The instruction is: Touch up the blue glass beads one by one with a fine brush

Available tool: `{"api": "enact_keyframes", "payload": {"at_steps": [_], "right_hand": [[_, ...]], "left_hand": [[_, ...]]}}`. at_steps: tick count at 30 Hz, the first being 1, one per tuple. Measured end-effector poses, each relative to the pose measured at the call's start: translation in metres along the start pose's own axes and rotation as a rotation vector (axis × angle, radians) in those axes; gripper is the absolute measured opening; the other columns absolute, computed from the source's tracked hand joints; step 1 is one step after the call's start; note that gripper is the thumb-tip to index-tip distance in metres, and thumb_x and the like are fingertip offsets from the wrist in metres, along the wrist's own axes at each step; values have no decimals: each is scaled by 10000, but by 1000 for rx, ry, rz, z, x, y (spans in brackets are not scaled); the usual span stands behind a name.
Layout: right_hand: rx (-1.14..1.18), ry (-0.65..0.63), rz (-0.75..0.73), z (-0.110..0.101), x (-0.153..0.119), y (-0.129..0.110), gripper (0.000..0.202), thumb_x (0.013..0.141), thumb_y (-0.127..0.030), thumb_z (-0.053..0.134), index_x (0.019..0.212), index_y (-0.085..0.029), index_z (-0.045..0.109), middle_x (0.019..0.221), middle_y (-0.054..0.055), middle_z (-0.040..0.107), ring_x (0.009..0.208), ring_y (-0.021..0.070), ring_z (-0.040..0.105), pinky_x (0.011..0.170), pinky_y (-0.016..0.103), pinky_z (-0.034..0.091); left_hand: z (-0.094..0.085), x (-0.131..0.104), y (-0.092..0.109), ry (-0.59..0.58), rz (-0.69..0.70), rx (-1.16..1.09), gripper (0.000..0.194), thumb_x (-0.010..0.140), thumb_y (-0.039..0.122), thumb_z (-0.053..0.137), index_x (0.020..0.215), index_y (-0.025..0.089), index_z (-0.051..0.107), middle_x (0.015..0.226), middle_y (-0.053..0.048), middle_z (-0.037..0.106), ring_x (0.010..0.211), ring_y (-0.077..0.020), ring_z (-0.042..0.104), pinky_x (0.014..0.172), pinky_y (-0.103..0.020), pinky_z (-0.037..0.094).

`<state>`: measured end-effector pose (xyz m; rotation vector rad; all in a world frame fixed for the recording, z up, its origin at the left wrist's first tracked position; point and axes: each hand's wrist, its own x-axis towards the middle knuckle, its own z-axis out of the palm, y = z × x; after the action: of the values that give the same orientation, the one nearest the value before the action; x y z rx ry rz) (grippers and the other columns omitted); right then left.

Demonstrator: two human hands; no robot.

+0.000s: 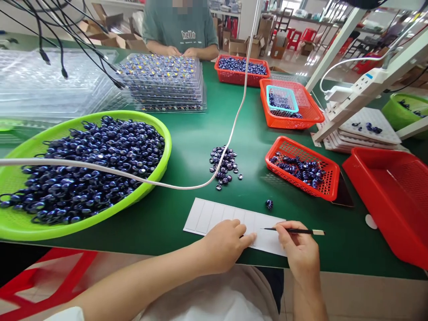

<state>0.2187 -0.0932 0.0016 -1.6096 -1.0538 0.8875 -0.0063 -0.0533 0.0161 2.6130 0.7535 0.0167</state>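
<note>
A white card strip (214, 215) ruled with lines lies near the table's front edge. On top of it rests my left hand (224, 245), index finger and thumb apart, the other fingers partly bent and touching the card. My right hand (298, 249), at the strip's right end, pinches a slim black pen-like tool (297, 230) with a thin pointed tip and a pale end. The tip points left, just over the card. A small dark blue clump of beads (269, 204) sits beyond the strip. Farther back is a loose pile of shiny dark blue pieces (224, 166).
A large green basket (167, 147) of dark looped pieces stands left. Red baskets (334, 178) and an orange-red bin (371, 187) are on the right. A white cable (187, 187) crosses the table. Clear trays (200, 96) are stacked before another person (182, 26).
</note>
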Motion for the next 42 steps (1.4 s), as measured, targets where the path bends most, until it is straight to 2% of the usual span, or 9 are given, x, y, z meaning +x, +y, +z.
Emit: {"api": "enact_keyframes", "payload": {"at_steps": [3,6,8,13,19,25,32,37,42], "right_hand": [[83,74,-3,-1,-5,2,278,815,-452,774,851,-187,695,552,-25,555,480,122,504,455,227,418],[228,238,-40,7,-15,-1,228,812,-377,800,873,-190,684,745,22,670,519,103,533,492,227,442],[365,316,-66,16,-19,-3,203,819,-331,802,882,-195,665,882,45,706,533,87,539,510,228,444],[540,348,-36,33,-16,2,188,834,-311,788,893,-194,653,889,39,709,525,74,526,504,215,420],[496,335,-35,34,-17,8,182,843,-305,779,909,-193,651,933,51,708,535,80,535,536,238,452],[497,355,-42,35,-18,7,178,847,-292,777,910,-182,651,940,52,709,528,71,541,529,228,460],[348,388,-167,38,-25,9,104,869,-215,751,906,-187,658,962,48,714,514,66,560,524,235,489],[210,303,-317,39,-30,14,98,884,-156,718,958,-203,672,992,67,726,644,130,649,554,259,537],[142,254,-348,38,-31,17,122,890,-144,705,987,-212,675,1010,82,729,748,184,697,514,257,538]], "left_hand": [[-6,-3,-2,83,-74,-139,403,929,133,433,1305,162,576,934,-112,658,808,-255,601,677,-365,517],[-17,2,-8,245,-203,-413,336,966,183,424,1231,163,629,1020,-103,704,905,-229,640,788,-338,514],[-24,13,-14,302,-301,-625,277,968,248,451,1098,165,681,944,-73,720,844,-202,641,750,-302,501],[-26,48,-30,289,-481,-1266,313,886,422,610,921,121,689,657,5,603,517,-100,485,496,-222,396],[-16,52,-40,263,-515,-1622,502,767,435,795,1120,91,701,812,-32,676,632,-108,626,643,-249,530],[-12,44,-37,230,-491,-1481,495,795,339,773,1233,128,681,859,-34,724,679,-138,688,747,-271,542],[4,43,-29,410,-398,-1057,324,734,263,807,1037,152,775,793,-29,729,622,-141,641,624,-236,522],[6,43,-25,432,-381,-894,248,720,213,843,954,164,780,743,-14,732,630,-132,641,614,-205,513],[4,44,-24,434,-379,-832,219,723,184,843,931,164,776,721,-3,731,612,-123,643,600,-191,506]]}}
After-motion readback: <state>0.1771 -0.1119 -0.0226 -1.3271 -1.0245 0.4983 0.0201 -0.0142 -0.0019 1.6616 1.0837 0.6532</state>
